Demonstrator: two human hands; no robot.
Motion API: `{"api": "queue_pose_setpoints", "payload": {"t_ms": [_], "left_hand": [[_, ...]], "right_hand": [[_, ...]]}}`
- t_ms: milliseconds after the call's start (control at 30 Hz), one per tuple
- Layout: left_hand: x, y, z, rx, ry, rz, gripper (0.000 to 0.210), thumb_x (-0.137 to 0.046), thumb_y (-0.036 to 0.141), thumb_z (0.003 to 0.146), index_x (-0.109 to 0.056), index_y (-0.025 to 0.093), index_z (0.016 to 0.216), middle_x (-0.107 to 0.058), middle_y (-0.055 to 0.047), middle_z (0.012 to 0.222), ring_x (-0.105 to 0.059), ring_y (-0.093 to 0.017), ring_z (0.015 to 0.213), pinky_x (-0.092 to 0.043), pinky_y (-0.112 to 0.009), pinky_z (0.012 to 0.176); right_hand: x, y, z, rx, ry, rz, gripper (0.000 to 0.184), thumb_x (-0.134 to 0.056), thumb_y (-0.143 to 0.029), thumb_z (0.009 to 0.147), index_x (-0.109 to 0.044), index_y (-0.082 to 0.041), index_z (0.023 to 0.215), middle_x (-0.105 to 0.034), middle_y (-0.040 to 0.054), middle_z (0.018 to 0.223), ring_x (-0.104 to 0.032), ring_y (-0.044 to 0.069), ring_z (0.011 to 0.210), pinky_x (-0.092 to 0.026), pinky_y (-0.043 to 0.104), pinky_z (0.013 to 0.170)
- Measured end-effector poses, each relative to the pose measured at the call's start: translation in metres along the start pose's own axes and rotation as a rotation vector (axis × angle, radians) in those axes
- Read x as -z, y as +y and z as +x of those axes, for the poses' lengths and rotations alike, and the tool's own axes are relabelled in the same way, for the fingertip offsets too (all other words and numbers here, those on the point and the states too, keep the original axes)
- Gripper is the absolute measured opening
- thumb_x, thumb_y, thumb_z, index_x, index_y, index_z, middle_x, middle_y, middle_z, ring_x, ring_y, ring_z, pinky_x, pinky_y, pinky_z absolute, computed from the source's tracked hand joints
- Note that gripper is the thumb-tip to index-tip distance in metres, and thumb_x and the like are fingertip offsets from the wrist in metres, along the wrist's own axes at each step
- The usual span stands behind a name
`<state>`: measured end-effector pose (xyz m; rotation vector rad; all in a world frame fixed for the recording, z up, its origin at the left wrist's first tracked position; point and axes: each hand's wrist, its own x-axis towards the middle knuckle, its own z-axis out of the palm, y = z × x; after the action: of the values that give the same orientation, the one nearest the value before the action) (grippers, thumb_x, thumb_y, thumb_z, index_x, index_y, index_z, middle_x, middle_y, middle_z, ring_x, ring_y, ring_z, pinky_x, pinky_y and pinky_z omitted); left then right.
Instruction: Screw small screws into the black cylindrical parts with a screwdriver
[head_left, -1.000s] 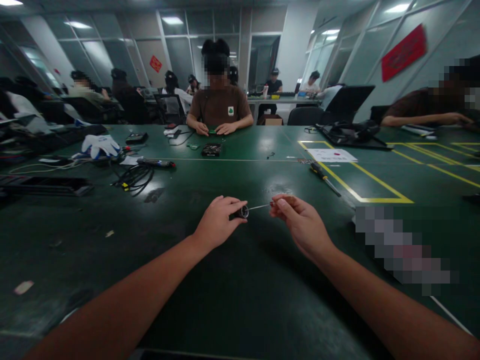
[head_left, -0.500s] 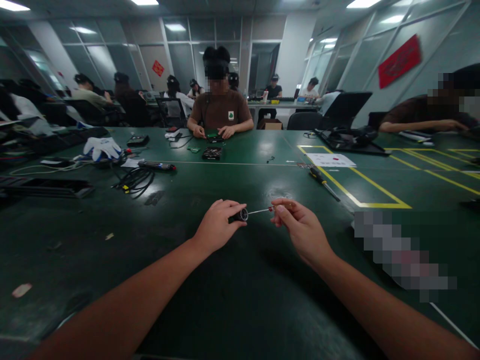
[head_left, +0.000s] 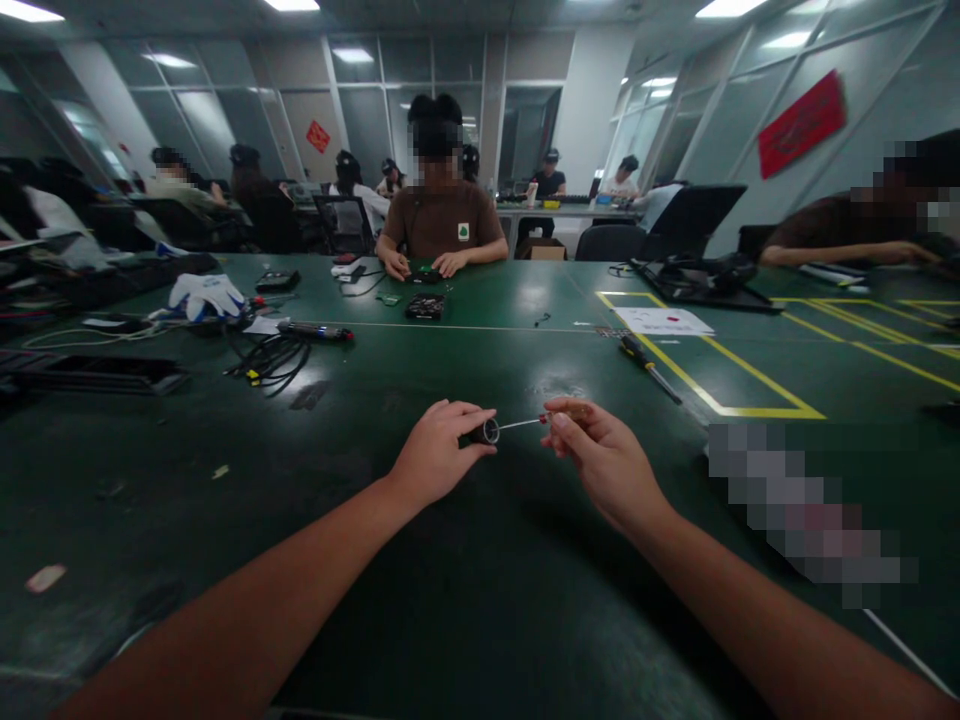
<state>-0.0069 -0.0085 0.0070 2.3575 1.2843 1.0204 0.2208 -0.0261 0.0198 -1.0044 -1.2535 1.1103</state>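
Between thumb and fingers, my left hand (head_left: 439, 452) grips a small black cylindrical part (head_left: 490, 431) with a round open end facing right. My right hand (head_left: 600, 450) is closed around the handle of a screwdriver (head_left: 522, 424), whose thin metal shaft points left. The shaft's tip meets the round end of the black part; how deep it reaches inside I cannot tell. Most of the cylinder is hidden behind my left fingers. Both hands are above the green table (head_left: 480, 600).
Right of my hands lies a second screwdriver (head_left: 651, 370) by a yellow tape outline and a paper sheet (head_left: 664, 321). To the left are coiled black cable (head_left: 274, 362), white gloves (head_left: 204, 297) and a black tray (head_left: 97, 374). Across the table a person (head_left: 442, 225) handles a green circuit board.
Almost nothing differs. The view has shifted very slightly, and both hands keep the same grip and position on the black part and the screwdriver.
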Motion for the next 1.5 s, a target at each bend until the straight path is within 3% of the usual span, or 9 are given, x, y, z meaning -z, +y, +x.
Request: {"api": "queue_pose_setpoints", "payload": {"t_ms": [200, 433, 600, 733, 833, 967, 1200, 1333, 1500], "left_hand": [[-0.001, 0.002, 0.000, -0.008, -0.036, 0.039, 0.044, -0.081, 0.016, 0.086, -0.072, 0.025, 0.128, -0.074, -0.006, 0.122, -0.067, -0.026, 0.115, -0.045, -0.058, 0.115], [-0.001, 0.001, 0.000, -0.015, -0.038, 0.047, 0.045, -0.082, 0.016, 0.084, -0.073, 0.023, 0.128, -0.075, -0.008, 0.121, -0.068, -0.026, 0.113, -0.051, -0.051, 0.109], [-0.004, 0.000, 0.000, -0.041, -0.031, 0.033, 0.045, -0.083, 0.016, 0.084, -0.073, 0.022, 0.128, -0.075, -0.008, 0.121, -0.068, -0.025, 0.113, -0.053, -0.047, 0.105], [-0.006, 0.001, 0.000, -0.048, -0.032, 0.040, 0.046, -0.083, 0.017, 0.084, -0.072, 0.022, 0.128, -0.075, -0.007, 0.122, -0.067, -0.025, 0.112, -0.054, -0.046, 0.103], [-0.006, 0.001, -0.001, -0.043, -0.041, 0.044, 0.047, -0.084, 0.016, 0.083, -0.072, 0.021, 0.128, -0.075, -0.007, 0.121, -0.067, -0.025, 0.111, -0.054, -0.046, 0.101], [-0.005, 0.001, -0.001, -0.034, -0.031, 0.027, 0.049, -0.084, 0.015, 0.083, -0.071, 0.020, 0.130, -0.075, -0.007, 0.121, -0.067, -0.025, 0.111, -0.055, -0.046, 0.099], [-0.004, 0.001, 0.000, -0.042, -0.041, 0.038, 0.047, -0.084, 0.015, 0.083, -0.072, 0.020, 0.128, -0.075, -0.007, 0.121, -0.067, -0.026, 0.110, -0.054, -0.047, 0.098], [-0.003, 0.001, -0.001, -0.039, -0.026, 0.029, 0.048, -0.083, 0.013, 0.083, -0.072, 0.020, 0.129, -0.075, -0.007, 0.121, -0.067, -0.025, 0.111, -0.054, -0.046, 0.099], [-0.004, 0.002, -0.001, -0.037, -0.027, 0.016, 0.047, -0.083, 0.013, 0.083, -0.072, 0.021, 0.128, -0.075, -0.007, 0.120, -0.068, -0.025, 0.109, -0.055, -0.045, 0.098]], "right_hand": [[-0.004, -0.003, -0.004, 0.009, 0.079, -0.036, 0.042, -0.063, -0.063, 0.094, -0.077, -0.023, 0.094, -0.054, -0.0023, 0.063, -0.055, 0.016, 0.062, -0.048, 0.034, 0.065], [-0.002, 0.001, -0.003, 0.038, 0.126, -0.048, 0.020, -0.074, -0.042, 0.087, -0.069, -0.024, 0.094, -0.068, 0.0002, 0.080, -0.062, 0.017, 0.072, -0.049, 0.033, 0.069], [-0.004, -0.001, -0.003, 0.052, 0.143, -0.109, 0.032, -0.074, -0.053, 0.088, -0.073, -0.023, 0.098, -0.069, 0.0021, 0.082, -0.060, 0.017, 0.069, -0.049, 0.032, 0.066], [-0.006, 0.000, -0.004, 0.019, 0.152, -0.093, 0.044, -0.066, -0.064, 0.091, -0.076, -0.021, 0.096, -0.059, -0.0013, 0.065, -0.054, 0.015, 0.059, -0.045, 0.032, 0.059], [-0.009, 0.001, -0.004, 0.008, 0.183, -0.012, 0.037, -0.070, -0.058, 0.090, -0.076, -0.022, 0.094, -0.052, -0.0045, 0.059, -0.052, 0.014, 0.058, -0.045, 0.031, 0.060], [-0.010, 0.000, -0.004, -0.057, 0.197, 0.145, 0.025, -0.085, -0.043, 0.078, -0.073, -0.023, 0.088, -0.058, -0.0047, 0.063, -0.052, 0.013, 0.059, -0.048, 0.031, 0.064], [-0.007, 0.001, -0.002, -0.040, 0.181, 0.074, 0.040, -0.077, -0.060, 0.084, -0.079, -0.020, 0.092, -0.060, -0.0013, 0.067, -0.055, 0.015, 0.067, -0.051, 0.035, 0.074], [-0.006, 0.005, 0.000, -0.047, 0.192, 0.068, 0.037, -0.083, -0.053, 0.081, -0.079, -0.022, 0.100, -0.062, -0.0009, 0.069, -0.060, 0.019, 0.075, -0.051, 0.036, 0.077], [-0.007, 0.007, 0.000, -0.054, 0.180, 0.197, 0.031, -0.089, -0.048, 0.076, -0.077, -0.022, 0.087, -0.067, 0.0002, 0.076, -0.061, 0.017, 0.074, -0.051, 0.034, 0.076]]}}
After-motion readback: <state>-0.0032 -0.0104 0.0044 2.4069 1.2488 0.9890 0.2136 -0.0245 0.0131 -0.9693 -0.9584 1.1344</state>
